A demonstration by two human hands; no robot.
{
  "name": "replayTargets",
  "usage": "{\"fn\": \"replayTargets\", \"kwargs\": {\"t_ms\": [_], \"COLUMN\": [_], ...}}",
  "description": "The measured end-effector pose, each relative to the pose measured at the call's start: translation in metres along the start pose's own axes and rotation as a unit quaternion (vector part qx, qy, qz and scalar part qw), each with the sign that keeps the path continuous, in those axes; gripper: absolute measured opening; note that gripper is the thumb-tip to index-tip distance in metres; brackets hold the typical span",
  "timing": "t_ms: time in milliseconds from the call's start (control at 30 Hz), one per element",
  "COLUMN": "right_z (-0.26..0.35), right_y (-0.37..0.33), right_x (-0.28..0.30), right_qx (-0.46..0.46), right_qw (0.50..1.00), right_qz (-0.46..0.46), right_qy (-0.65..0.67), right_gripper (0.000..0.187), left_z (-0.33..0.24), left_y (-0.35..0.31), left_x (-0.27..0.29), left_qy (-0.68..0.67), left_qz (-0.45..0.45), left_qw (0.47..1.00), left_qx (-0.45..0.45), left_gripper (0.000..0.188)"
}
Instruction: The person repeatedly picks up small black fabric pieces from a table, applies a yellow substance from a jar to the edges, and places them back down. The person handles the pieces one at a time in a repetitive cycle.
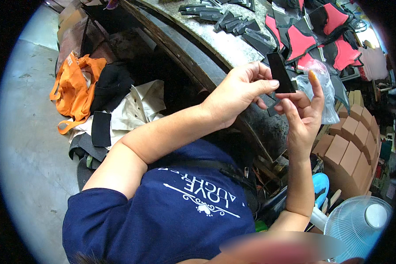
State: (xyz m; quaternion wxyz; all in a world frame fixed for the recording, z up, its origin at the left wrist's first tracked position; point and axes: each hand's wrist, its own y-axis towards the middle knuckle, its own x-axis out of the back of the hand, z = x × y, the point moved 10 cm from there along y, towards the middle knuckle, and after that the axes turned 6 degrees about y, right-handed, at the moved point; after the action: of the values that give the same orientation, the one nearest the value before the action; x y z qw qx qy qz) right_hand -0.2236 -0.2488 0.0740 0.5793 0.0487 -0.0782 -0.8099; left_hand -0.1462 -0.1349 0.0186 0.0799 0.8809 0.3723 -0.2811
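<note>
A flat black strip (280, 72), looking like fabric or foam, is held up over the table's near edge. My left hand (240, 90) pinches its left side between thumb and fingers. At the strip's lower end is my right hand (304, 116), its thumb and middle finger drawn together there. The right index finger points upward, with an orange mark near its tip. A small dark piece (273, 109) shows below the strip, partly hidden by the fingers. Several similar black strips (237, 24) lie in rows on the pale tabletop beyond.
Red-and-black cut pieces (300, 42) cover the table's far right, near a clear plastic bag (328, 99). Brown blocks (345, 154) are stacked at right, above a fan (358, 229). An orange bag (77, 86) and cloth (138, 103) lie at left beside the worn table edge (171, 46).
</note>
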Motion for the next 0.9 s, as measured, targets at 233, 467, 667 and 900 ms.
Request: {"fn": "replayTargets", "kwargs": {"t_ms": [233,467,667,900], "right_z": [-0.014,-0.038,-0.037,-0.025], "right_y": [0.062,0.073,0.077,0.084], "right_x": [-0.023,-0.023,-0.01,-0.024], "right_qx": [-0.033,-0.08,-0.073,0.037], "right_qw": [0.995,0.994,0.994,0.991], "right_qz": [0.088,0.07,0.071,0.079], "right_qy": [-0.033,-0.01,-0.049,-0.103], "right_gripper": [0.07,0.062,0.056,0.058], "left_z": [0.006,0.0,-0.001,-0.082], "left_y": [-0.011,0.013,0.01,-0.035], "left_x": [0.007,0.027,0.024,0.017], "left_qy": [0.001,-0.042,0.113,0.685], "left_qz": [0.06,0.04,0.045,-0.194], "left_qw": [0.996,0.997,0.992,0.588], "left_qx": [0.06,0.052,0.031,-0.383], "left_gripper": [0.02,0.024,0.023,0.018]}}
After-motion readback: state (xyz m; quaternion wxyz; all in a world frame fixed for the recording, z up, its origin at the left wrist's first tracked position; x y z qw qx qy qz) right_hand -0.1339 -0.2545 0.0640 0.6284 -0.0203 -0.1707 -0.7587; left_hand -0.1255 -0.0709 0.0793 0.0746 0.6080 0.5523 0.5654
